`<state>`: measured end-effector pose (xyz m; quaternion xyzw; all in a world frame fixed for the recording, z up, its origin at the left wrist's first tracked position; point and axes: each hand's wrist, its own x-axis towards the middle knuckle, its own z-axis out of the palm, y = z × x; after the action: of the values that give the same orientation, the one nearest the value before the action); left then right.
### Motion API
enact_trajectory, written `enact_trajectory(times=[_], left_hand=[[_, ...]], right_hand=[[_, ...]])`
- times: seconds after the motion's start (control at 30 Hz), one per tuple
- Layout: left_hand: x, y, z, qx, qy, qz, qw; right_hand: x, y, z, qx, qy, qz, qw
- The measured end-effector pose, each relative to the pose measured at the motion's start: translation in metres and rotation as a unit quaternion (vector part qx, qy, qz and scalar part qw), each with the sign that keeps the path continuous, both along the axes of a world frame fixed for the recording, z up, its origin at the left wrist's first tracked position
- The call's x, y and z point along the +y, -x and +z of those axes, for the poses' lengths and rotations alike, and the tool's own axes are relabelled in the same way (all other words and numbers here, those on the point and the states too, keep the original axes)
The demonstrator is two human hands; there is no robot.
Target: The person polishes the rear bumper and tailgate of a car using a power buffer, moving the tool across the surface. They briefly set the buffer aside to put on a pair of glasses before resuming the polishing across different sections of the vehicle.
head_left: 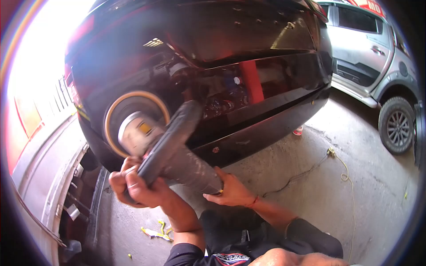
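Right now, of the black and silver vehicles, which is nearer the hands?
The black car directly ahead: the left hand and right hand hold the power tool up to it. The silver vehicle stands farther off, toward the right edge.

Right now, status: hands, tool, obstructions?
Left hand on loop handle, right hand gripping rear of polisher. Pad at dark car body; contact hidden. Nothing visibly blocking; yellow cord on floor, right.
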<state>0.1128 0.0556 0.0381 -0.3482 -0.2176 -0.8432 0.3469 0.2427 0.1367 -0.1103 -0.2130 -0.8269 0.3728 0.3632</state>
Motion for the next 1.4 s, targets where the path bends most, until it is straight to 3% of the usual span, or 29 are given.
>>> enact_trajectory(times=[0.03,0.17,0.23,0.3,0.37,0.4,0.43,0.5,0.57,0.63,0.73,1.03,1.2,1.23,1.27,1.3,1.37,1.4], left_hand=[[-0.003,0.010,-0.004,0.007,-0.004,-0.025,1.000],[0.000,-0.004,-0.008,-0.002,0.011,-0.045,0.999],[0.006,-0.016,-0.023,0.022,0.066,-0.036,0.997],[0.018,-0.018,-0.031,0.158,0.140,0.031,0.977],[0.038,-0.037,-0.027,0.204,0.116,-0.078,0.969],[0.048,-0.048,-0.022,0.223,0.105,-0.133,0.960],[0.065,-0.055,-0.019,0.251,0.090,-0.107,0.958],[0.077,-0.081,-0.006,0.266,0.143,-0.177,0.937],[0.109,-0.110,-0.006,0.247,0.121,-0.241,0.931],[0.119,-0.122,-0.002,0.270,0.144,-0.234,0.923],[0.120,-0.126,-0.004,0.257,0.162,-0.241,0.922],[0.052,-0.050,-0.013,0.216,0.090,-0.191,0.953],[0.012,0.004,-0.024,0.177,0.056,-0.151,0.971],[0.013,0.011,-0.029,0.169,0.028,-0.144,0.975],[0.008,0.012,-0.032,0.125,0.018,-0.150,0.980],[-0.001,0.020,-0.035,0.172,0.062,-0.110,0.977],[-0.010,0.021,-0.038,0.137,0.081,-0.148,0.976],[-0.012,0.018,-0.039,0.121,0.085,-0.151,0.977]], right_hand=[[-0.001,0.000,0.007,-0.043,0.014,0.025,0.999],[-0.004,-0.012,0.003,-0.030,0.030,0.033,0.999],[-0.006,-0.021,-0.015,0.047,0.024,0.004,0.999],[-0.004,-0.030,-0.034,0.092,0.026,-0.011,0.995],[-0.005,-0.043,-0.045,0.134,0.029,-0.021,0.990],[-0.007,-0.050,-0.045,0.160,0.090,-0.033,0.983],[-0.009,-0.057,-0.046,0.182,0.151,-0.048,0.970],[-0.005,-0.066,-0.062,0.210,0.186,-0.080,0.957],[-0.004,-0.070,-0.063,0.237,0.219,-0.118,0.939],[-0.005,-0.070,-0.054,0.281,0.280,-0.134,0.908],[-0.008,-0.067,-0.047,0.295,0.270,-0.135,0.906],[-0.015,-0.040,-0.082,0.222,0.216,-0.086,0.947],[-0.034,-0.008,-0.034,0.124,0.125,-0.055,0.983],[-0.036,-0.005,-0.031,0.106,0.081,-0.048,0.990],[-0.030,-0.002,-0.046,0.105,0.111,-0.035,0.988],[-0.033,-0.001,-0.042,0.118,0.108,-0.052,0.986],[-0.038,-0.001,-0.035,0.083,0.129,-0.021,0.988],[-0.035,-0.001,-0.040,0.089,0.087,-0.010,0.992]])
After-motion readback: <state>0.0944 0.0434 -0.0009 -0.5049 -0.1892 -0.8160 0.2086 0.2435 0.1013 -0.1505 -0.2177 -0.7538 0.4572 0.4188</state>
